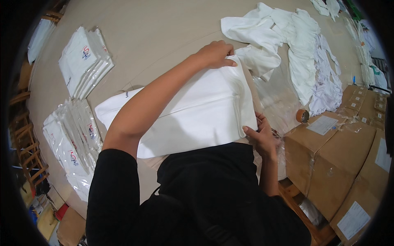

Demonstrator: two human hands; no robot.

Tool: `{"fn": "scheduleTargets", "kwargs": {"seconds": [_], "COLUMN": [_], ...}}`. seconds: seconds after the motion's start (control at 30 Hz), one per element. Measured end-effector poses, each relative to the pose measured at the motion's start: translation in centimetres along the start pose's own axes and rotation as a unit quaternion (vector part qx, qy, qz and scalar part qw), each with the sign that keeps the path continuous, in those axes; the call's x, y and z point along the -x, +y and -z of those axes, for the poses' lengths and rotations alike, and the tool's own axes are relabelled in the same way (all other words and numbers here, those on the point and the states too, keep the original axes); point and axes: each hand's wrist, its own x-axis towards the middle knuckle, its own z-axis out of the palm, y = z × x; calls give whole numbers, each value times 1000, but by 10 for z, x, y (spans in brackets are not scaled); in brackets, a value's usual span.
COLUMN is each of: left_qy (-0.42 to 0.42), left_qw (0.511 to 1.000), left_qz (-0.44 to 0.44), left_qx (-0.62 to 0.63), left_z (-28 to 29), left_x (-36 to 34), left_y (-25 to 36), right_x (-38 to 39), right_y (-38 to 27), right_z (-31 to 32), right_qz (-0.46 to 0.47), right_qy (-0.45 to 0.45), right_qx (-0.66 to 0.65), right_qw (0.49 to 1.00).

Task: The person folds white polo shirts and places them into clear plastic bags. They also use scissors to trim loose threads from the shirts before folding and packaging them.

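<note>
A white folded garment [193, 110] lies flat in front of me on the table, close against my body, with a seam or fold line running across it. My left arm reaches over it, and my left hand [215, 55] pinches its far right corner between thumb and fingers. At the near right corner, my right hand [264, 135] grips the folded edge, thumb on top and fingers underneath. Something thin and metallic shows beside the right fingers, too small to make out. A beige sheet [251, 88] peeks out under the garment's right edge.
Stacks of bagged white garments [84, 59] and more bagged garments [74, 139] lie at left. Loose white cloth [301, 45] is heaped at the far right, beside clear plastic [279, 96]. A tape roll [302, 116] rests by cardboard boxes [340, 151] on the right.
</note>
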Motion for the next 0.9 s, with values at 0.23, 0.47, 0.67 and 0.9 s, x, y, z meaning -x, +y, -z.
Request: {"fn": "scheduleTargets", "kwargs": {"seconds": [0.23, 0.47, 0.67, 0.9], "left_qy": [-143, -152, -38, 168], "left_qw": [973, 926, 956, 946], "left_qz": [52, 12, -45, -74], "left_qx": [172, 345, 286, 267], "left_z": [35, 115, 218, 272], "left_x": [0, 16, 12, 43], "left_y": [20, 13, -7, -38], "right_x": [11, 16, -58, -177], "right_y": [-9, -57, -130, -182], "right_z": [-19, -61, -72, -112], "right_qz": [2, 117, 215, 331], "right_qy": [79, 116, 68, 53], "right_qx": [-108, -147, 1, 84], "right_qw": [991, 975, 974, 938]}}
